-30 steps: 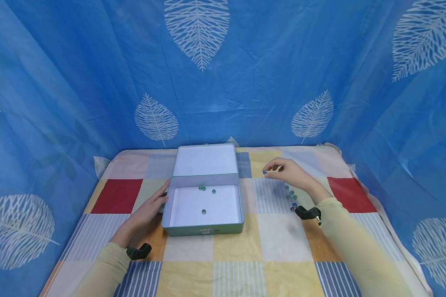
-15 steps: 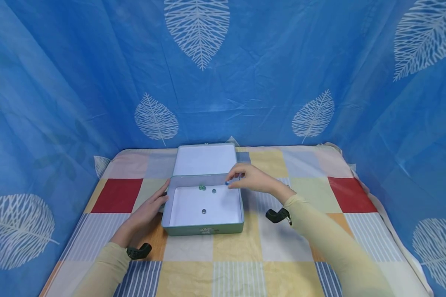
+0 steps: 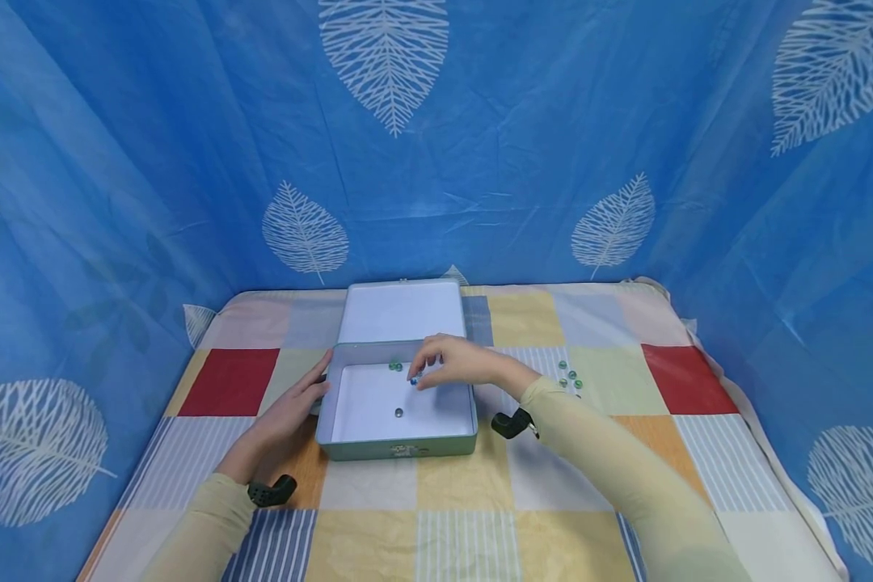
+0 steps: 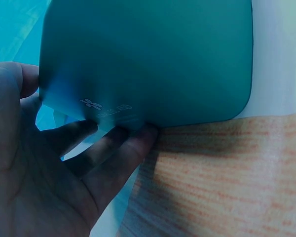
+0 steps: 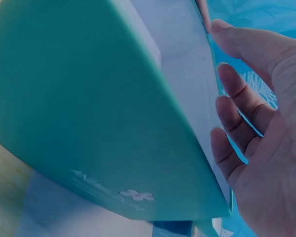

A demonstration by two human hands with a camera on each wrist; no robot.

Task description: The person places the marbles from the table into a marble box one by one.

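A green tin box (image 3: 396, 449) with a white inside stands on the table, its lid (image 3: 402, 312) laid back behind it. My right hand (image 3: 454, 361) is over the tin's floor, pinching a blue glass marble (image 3: 413, 381) between thumb and fingertips. The right wrist view has this hand (image 5: 266, 108) beyond the tin's side wall (image 5: 98, 108), and no marble shows there. Green marbles (image 3: 395, 366) and a dark marble (image 3: 398, 412) lie inside the tin. My left hand (image 3: 291, 410) rests against the left wall, its extended fingers (image 4: 121, 153) touching the outside.
Several loose marbles (image 3: 571, 375) lie on the patchwork tablecloth (image 3: 466, 485) to the right of the tin, some partly hidden by my right sleeve (image 3: 611, 453). A blue curtain (image 3: 480, 162) with white leaf prints surrounds the table's back and sides.
My right hand has carried the blue marble leftward from beyond the tin's right side to low over its inside. The left hand stays at the left wall.
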